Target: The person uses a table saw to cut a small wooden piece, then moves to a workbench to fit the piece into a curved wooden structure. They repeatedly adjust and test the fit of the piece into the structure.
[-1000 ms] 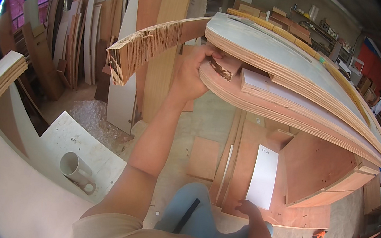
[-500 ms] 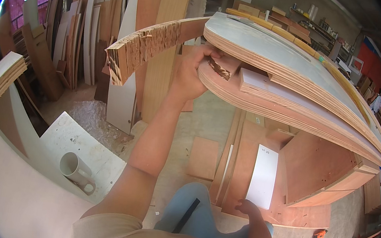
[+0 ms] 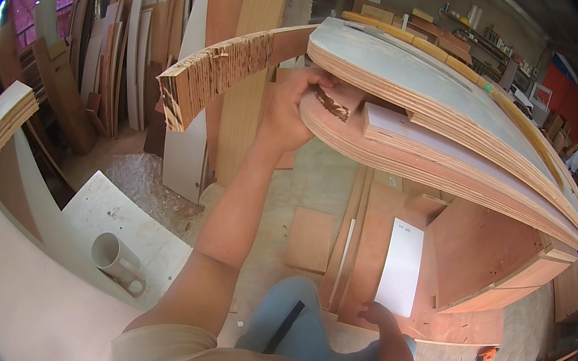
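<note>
Head view: the left arm reaches forward and up from the lower edge, nearly straight at the elbow. Its left hand (image 3: 291, 112) is closed about the rounded end of the lower plywood panel (image 3: 351, 143), one digit laid over the top face and the other fingers hidden behind the edge, so how tightly it grips cannot be told.

That panel sits high, ahead of the person and running off to the right, beneath an upper panel (image 3: 397, 62) with a grey face. Between the two lie a pale-topped board (image 3: 432, 145) and, close to the digit, a short block with a ragged dark edge (image 3: 332, 103). Left of the hand juts a curved wooden piece (image 3: 222, 75) with a rough, ridged side.

Lower down, the right arm hangs bent beside the thigh. The right hand (image 3: 376, 315) is loosely half-curled, nothing visible in it, just beside the near end of a white sheet (image 3: 400, 270) and over a reddish board (image 3: 440, 332). An orange power tool (image 3: 484, 357) rests on the floor (image 3: 458, 360) farther right.
</note>
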Demonstrator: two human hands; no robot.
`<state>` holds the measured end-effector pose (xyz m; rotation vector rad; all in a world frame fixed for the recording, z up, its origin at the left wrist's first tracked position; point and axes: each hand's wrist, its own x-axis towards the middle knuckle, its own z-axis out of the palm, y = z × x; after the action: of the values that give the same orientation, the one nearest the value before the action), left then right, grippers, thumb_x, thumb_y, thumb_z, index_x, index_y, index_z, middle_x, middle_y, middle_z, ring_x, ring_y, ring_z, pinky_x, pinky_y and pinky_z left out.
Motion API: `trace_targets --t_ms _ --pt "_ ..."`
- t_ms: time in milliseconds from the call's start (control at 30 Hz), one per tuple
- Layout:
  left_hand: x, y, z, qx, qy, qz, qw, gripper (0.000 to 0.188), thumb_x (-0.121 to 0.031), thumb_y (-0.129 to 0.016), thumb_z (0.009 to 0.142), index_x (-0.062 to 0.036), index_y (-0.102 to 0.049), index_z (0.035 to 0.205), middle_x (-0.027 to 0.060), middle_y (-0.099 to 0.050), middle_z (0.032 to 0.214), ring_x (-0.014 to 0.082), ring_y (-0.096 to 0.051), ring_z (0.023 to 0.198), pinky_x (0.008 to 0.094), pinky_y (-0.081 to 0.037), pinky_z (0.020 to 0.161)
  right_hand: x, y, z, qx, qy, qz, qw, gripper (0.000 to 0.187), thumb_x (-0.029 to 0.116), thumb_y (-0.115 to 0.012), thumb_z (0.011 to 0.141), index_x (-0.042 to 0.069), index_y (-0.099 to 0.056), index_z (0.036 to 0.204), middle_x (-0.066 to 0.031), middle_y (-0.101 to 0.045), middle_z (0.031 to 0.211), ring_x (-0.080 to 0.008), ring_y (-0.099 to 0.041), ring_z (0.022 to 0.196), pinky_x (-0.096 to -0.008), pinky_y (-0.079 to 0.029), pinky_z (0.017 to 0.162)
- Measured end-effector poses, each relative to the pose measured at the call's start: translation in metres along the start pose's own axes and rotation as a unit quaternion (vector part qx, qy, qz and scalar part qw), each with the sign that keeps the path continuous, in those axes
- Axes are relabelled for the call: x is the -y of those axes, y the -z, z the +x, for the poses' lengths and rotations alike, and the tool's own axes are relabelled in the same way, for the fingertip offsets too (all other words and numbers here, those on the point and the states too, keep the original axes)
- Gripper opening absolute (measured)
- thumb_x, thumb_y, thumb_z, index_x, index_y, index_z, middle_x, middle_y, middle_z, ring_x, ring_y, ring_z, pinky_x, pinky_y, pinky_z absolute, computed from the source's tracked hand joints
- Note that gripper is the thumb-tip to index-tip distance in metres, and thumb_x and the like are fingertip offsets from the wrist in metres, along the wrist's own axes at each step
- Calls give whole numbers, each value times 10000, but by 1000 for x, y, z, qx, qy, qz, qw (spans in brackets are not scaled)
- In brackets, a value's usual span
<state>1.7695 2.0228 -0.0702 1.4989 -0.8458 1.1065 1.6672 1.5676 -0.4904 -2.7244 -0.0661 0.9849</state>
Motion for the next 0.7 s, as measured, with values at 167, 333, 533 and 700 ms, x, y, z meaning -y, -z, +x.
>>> trace_targets --t_ms 167,333,533,700 --pt "1 0 -1 1 -5 -7 1000 417 -68 -827 783 -37 -606 1136 105 -695 1138 214 -669 1046 331 -523 912 5 1 -2 6 -5 1 1000 767 508 -706 859 84 -535 1474 -156 -503 1539 -324 -454 1434 -421 -350 1198" --pt "0 -1 0 3 -7 -9 1000 429 -65 -835 774 -39 -607 1136 100 -700 1133 208 -672 1040 328 -524 907 0 -1 -1 -4 0 -5 1000 773 515 -709 856 83 -536 1474 -156 -508 1535 -328 -460 1429 -422 -360 1192" --pt "0 2 1 3 -3 1 1000 446 -70 -847 762 -40 -607 1137 100 -701 1128 205 -677 1031 328 -529 899 14 9 -13 -8 0 3 1000 792 533 -721 839 86 -545 1469 -163 -522 1521 -338 -474 1417 -422 -370 1185" --pt "-5 0 1 6 -4 24 1000 455 -79 -862 749 -63 -620 1134 118 -630 1239 239 -597 1157 359 -491 983 4 5 -8 -21 6 32 999 756 531 -751 831 104 -590 1434 -150 -548 1498 -335 -490 1398 -422 -386 1168"
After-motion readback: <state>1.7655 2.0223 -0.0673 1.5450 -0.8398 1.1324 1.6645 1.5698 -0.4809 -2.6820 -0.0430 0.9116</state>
